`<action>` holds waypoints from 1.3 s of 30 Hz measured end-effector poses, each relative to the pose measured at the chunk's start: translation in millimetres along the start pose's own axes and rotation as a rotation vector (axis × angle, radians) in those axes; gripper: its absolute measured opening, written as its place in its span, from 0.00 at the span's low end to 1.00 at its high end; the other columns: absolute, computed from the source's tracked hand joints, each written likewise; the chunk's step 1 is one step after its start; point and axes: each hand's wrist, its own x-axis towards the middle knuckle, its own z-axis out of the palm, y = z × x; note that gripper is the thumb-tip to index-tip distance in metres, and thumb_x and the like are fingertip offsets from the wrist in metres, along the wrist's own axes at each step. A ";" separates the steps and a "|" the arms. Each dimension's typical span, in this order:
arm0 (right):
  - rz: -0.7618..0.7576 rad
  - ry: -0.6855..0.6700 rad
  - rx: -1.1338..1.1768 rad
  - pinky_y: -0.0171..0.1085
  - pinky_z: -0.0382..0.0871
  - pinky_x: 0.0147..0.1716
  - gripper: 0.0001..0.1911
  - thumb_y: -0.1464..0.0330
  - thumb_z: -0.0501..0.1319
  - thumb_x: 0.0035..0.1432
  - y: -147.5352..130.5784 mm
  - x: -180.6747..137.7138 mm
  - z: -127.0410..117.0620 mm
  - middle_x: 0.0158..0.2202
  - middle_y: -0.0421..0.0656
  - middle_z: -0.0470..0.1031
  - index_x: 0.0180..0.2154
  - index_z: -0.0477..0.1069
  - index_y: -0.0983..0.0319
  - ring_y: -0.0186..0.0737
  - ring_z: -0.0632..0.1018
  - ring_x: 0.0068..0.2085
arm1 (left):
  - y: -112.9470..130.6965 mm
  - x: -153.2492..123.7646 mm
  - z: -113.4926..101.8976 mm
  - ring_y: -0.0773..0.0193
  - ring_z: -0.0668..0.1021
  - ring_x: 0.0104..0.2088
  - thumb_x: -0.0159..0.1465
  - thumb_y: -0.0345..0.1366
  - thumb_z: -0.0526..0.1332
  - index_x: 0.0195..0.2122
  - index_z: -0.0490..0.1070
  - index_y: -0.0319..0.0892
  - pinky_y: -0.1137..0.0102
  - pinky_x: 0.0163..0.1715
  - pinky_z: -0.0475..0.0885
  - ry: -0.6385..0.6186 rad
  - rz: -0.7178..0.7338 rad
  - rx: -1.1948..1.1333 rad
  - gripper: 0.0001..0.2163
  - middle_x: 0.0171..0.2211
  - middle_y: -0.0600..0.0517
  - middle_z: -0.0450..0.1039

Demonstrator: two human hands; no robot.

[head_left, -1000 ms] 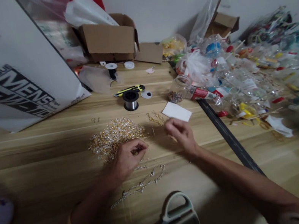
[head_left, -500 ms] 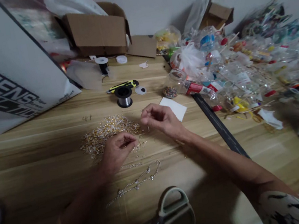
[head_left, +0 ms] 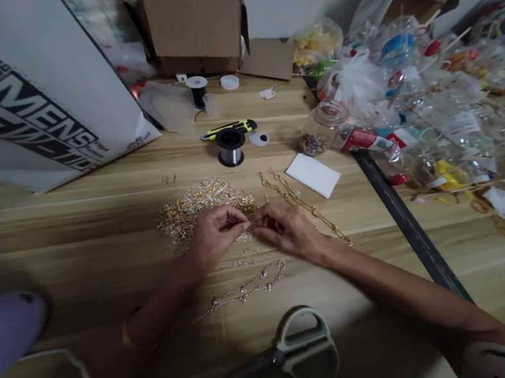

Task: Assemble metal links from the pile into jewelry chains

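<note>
Head view looks down on a tiny metal piece (head_left: 251, 227), too small to make out clearly, held just above the wooden table (head_left: 72, 247) where both sets of fingertips meet. The left hand (head_left: 214, 236) pinches it from one side with thumb and forefinger pressed together, and the right hand (head_left: 289, 232) pinches in from the other, its remaining fingers curled. Both wrists rest low by the boards, which I'd judge is the way to do such fine joining: forearms braced, grip light, work kept over the table so a dropped part is easy to find. Touching the left knuckles lies the pile of gold and silver findings (head_left: 200, 199); a gold chain (head_left: 307, 207) runs beside the right hand, and a silver beaded chain (head_left: 245, 289) lies just nearer the person. Farther off are scissors (head_left: 306, 355), a wire spool (head_left: 230, 147) and a white card (head_left: 313, 175).
</note>
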 end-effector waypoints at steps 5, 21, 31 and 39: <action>0.012 -0.042 -0.136 0.33 0.63 0.29 0.06 0.67 0.56 0.61 -4.1 -2.3 -3.9 0.32 0.42 0.71 0.38 0.65 0.64 0.33 0.71 0.31 | -1.1 0.1 0.8 0.67 0.76 0.26 0.51 0.31 0.65 0.25 0.72 0.38 0.73 0.28 0.72 0.001 0.002 0.006 0.03 0.23 0.52 0.75; 0.226 -0.391 -0.669 0.35 0.64 0.31 0.09 0.67 0.51 0.64 -28.4 -85.6 -60.4 0.35 0.44 0.72 0.36 0.69 0.61 0.40 0.74 0.36 | 3.5 -0.7 -0.9 0.69 0.75 0.25 0.51 0.30 0.66 0.26 0.72 0.38 0.75 0.26 0.71 -0.040 -0.037 -0.058 0.04 0.23 0.53 0.74; 0.303 -0.393 -0.779 0.32 0.58 0.25 0.05 0.71 0.55 0.61 -24.9 -95.7 -81.6 0.32 0.44 0.73 0.37 0.70 0.59 0.38 0.74 0.32 | 3.6 -0.7 -0.5 0.69 0.76 0.25 0.50 0.29 0.66 0.26 0.71 0.37 0.75 0.27 0.71 -0.035 -0.051 -0.092 0.04 0.23 0.53 0.74; 0.438 0.106 0.510 0.28 0.59 0.21 0.11 0.62 0.56 0.61 -40.8 -40.1 -62.3 0.22 0.37 0.67 0.31 0.66 0.62 0.29 0.68 0.22 | 1.1 -0.2 0.2 0.69 0.75 0.25 0.51 0.30 0.66 0.25 0.71 0.37 0.74 0.27 0.71 -0.048 -0.036 -0.068 0.04 0.23 0.53 0.74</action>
